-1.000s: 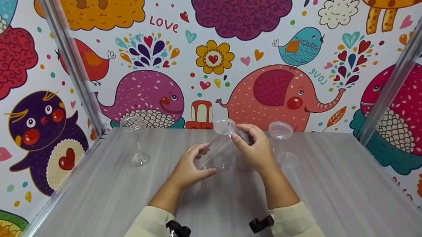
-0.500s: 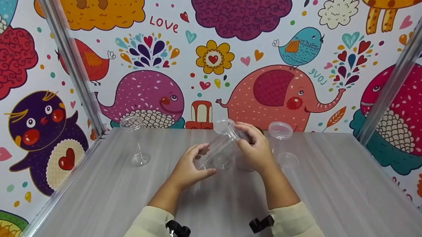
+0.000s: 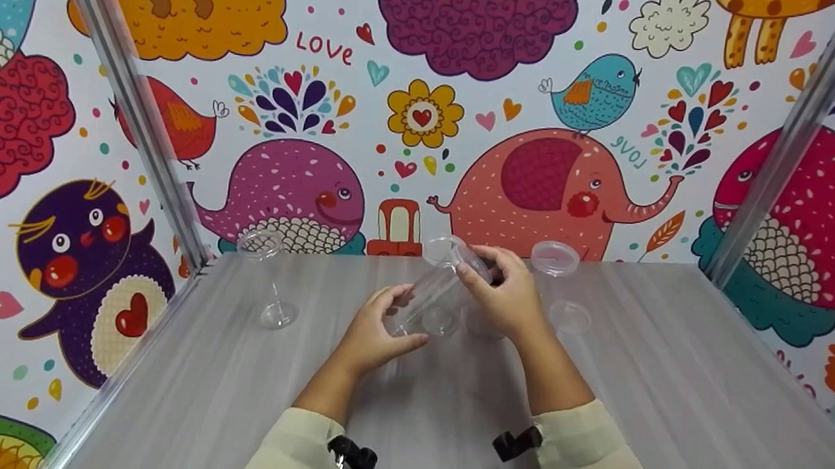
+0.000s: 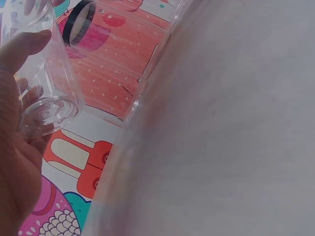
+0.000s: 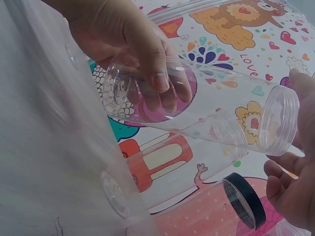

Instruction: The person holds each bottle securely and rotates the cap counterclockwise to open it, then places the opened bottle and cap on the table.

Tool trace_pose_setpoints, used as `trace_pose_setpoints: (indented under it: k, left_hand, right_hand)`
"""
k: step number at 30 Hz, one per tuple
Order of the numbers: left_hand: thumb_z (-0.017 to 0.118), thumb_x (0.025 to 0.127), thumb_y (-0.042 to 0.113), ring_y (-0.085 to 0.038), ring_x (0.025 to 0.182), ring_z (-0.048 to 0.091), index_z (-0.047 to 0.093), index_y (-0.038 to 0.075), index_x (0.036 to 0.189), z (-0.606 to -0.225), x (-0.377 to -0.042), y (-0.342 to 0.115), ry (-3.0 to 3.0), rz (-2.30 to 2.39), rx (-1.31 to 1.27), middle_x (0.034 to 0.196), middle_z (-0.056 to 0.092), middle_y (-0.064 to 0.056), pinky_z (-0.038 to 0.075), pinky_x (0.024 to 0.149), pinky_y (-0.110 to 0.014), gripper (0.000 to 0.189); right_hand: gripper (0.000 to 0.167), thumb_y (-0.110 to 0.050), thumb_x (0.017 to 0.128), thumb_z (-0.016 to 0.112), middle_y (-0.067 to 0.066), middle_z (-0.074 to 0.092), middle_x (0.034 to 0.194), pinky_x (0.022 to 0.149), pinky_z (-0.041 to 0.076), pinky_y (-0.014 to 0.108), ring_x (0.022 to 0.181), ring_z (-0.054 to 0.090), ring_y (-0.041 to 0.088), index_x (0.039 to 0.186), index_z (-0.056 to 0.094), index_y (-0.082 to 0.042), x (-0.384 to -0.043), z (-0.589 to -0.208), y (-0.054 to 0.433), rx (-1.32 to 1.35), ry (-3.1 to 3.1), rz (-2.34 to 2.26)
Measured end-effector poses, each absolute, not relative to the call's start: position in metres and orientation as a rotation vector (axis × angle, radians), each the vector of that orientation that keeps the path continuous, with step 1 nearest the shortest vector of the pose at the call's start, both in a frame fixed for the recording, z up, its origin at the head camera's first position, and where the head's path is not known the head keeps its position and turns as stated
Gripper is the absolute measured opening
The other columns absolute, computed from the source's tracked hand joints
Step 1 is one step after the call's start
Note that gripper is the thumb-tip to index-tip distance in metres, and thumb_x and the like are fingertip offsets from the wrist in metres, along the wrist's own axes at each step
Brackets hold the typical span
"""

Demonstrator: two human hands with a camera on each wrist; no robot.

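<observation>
Clear plastic jar (image 5: 209, 98), held aslant in front of the standing row and apparently lifted off the grey surface (image 3: 226, 398), its base towards the left hand (image 3: 380, 332) and its rim up towards the right hand (image 3: 506, 294). Fingers of the left hand grip the lower body, thumb on one side and the rest opposite, probably to steady the jar. Fingers of the right hand are curled about the rim end, thumb on the near side, a hold that would suit turning or feeling the mouth; whether a clear cap sits there cannot be told. Tilting presumably brings the rim within easy reach of the right hand while the left supports the weight.

Count of jars: five, one in the hands and four upright. These four are a left jar (image 3: 270, 279), well apart from the rest; a middle jar (image 5: 172, 169), just behind the held one; a black-topped jar (image 5: 197, 214), largely hidden by the right hand from above; and a right jar (image 3: 562, 291). Spacing along the back probably leaves the front free for handling. Black lids visible: one (image 5: 257, 204). Pale sleeves: two (image 3: 296, 452), each with one black clip (image 3: 353, 456)
</observation>
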State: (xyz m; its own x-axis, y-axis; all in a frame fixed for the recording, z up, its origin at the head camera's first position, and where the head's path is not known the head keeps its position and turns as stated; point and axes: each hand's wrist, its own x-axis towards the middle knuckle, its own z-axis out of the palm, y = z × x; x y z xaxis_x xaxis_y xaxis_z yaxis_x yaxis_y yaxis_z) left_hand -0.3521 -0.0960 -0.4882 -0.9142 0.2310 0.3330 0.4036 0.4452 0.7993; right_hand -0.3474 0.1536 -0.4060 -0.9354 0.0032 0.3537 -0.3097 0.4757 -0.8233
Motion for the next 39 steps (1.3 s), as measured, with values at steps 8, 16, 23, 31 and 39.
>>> trace_pose_setpoints:
  k: [8, 16, 23, 31, 39]
  left_hand:
    - [0.092, 0.077, 0.055, -0.021, 0.135, 0.060, 0.055, 0.028, 0.152, -0.4872, -0.3514, -0.0955, -2.517, -1.460, -0.553, 0.146, 0.062, 0.005, 0.054, 0.116, -0.050, 0.088]
    - [0.093, 0.075, 0.055, -0.021, 0.136, 0.059, 0.053, 0.031, 0.153, -0.4865, -0.3495, -0.0951, -2.532, -1.468, -0.517, 0.147, 0.062, 0.005, 0.054, 0.116, -0.050, 0.090]
    - [0.093, 0.077, 0.052, -0.021, 0.135, 0.059, 0.055, 0.029, 0.152, -0.4877, -0.3521, -0.0953, -2.528, -1.459, -0.533, 0.145, 0.062, 0.004, 0.054, 0.116, -0.051, 0.088]
    - [0.093, 0.077, 0.053, -0.019, 0.134, 0.060, 0.055, 0.027, 0.152, -0.4883, -0.3521, -0.0960, -2.514, -1.448, -0.555, 0.145, 0.063, 0.004, 0.053, 0.117, -0.049, 0.088]
    - [0.093, 0.077, 0.051, -0.022, 0.134, 0.060, 0.055, 0.025, 0.153, -0.4871, -0.3512, -0.0955, -2.512, -1.453, -0.564, 0.145, 0.063, 0.002, 0.054, 0.115, -0.051, 0.089]
  right_hand:
    - [0.050, -0.049, 0.096, 0.076, 0.009, 0.066, 0.141, 0.106, 0.060, 0.050, 0.121, 0.064, 0.029, 0.137, 0.072, -0.021, -0.3483, -0.4075, 0.1529, 0.276, -2.400, 1.431]
    - [0.036, -0.022, 0.097, 0.074, 0.010, 0.068, 0.142, 0.115, 0.055, 0.051, 0.131, 0.064, 0.031, 0.132, 0.075, -0.013, -0.3491, -0.4084, 0.1524, 0.415, -2.269, 1.504]
    - [0.038, -0.007, 0.093, 0.066, 0.008, 0.069, 0.144, 0.117, 0.052, 0.053, 0.135, 0.062, 0.029, 0.128, 0.077, -0.013, -0.3488, -0.4078, 0.1519, 0.445, -2.221, 1.570]
    - [0.039, -0.025, 0.097, 0.072, 0.008, 0.066, 0.141, 0.110, 0.057, 0.049, 0.124, 0.063, 0.028, 0.135, 0.072, -0.016, -0.3487, -0.4086, 0.1538, 0.413, -2.276, 1.518]
    - [0.050, -0.048, 0.096, 0.076, 0.007, 0.066, 0.136, 0.087, 0.057, 0.032, 0.106, 0.060, 0.024, 0.138, 0.071, -0.022, -0.3490, -0.4071, 0.1535, 0.285, -2.377, 1.442]
